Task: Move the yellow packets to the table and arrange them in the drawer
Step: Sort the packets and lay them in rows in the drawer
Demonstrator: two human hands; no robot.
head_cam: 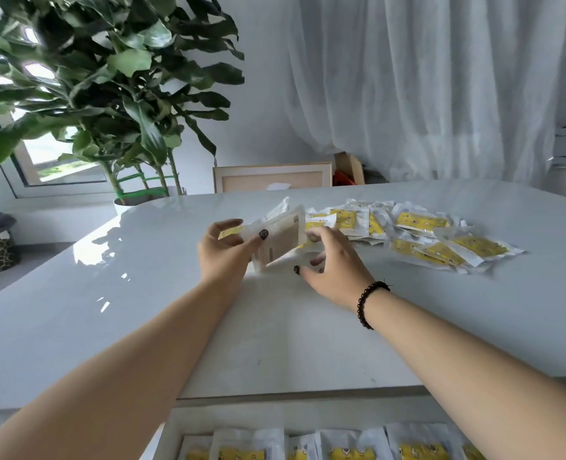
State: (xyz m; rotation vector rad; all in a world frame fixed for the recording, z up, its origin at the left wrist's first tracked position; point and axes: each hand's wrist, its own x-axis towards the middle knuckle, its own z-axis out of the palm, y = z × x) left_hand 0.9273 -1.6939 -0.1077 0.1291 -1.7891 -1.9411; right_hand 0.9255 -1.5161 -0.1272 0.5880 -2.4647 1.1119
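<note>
Spanning frame centre: white table [142,310]. At 6 o'clock below its edge, open drawer [172,426], row of packets [351,448] standing upright inside. At 2 o'clock on table, loose pile of yellow packets [440,244], long axes mostly running 9-to-3. Centre: small stack [280,242] tilted, top edge toward 1 o'clock, pinched by left hand [223,252], thumb on its face. Right hand [333,267], fingers curled around stack's lower edge.

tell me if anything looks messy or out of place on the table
The loose yellow packets lie in an untidy overlapping heap on the white table, pointing every way, unlike the neat row in the drawer. The left hand and right hand hold a stack of packets tilted on edge. Nothing looks torn or spilled.
</note>
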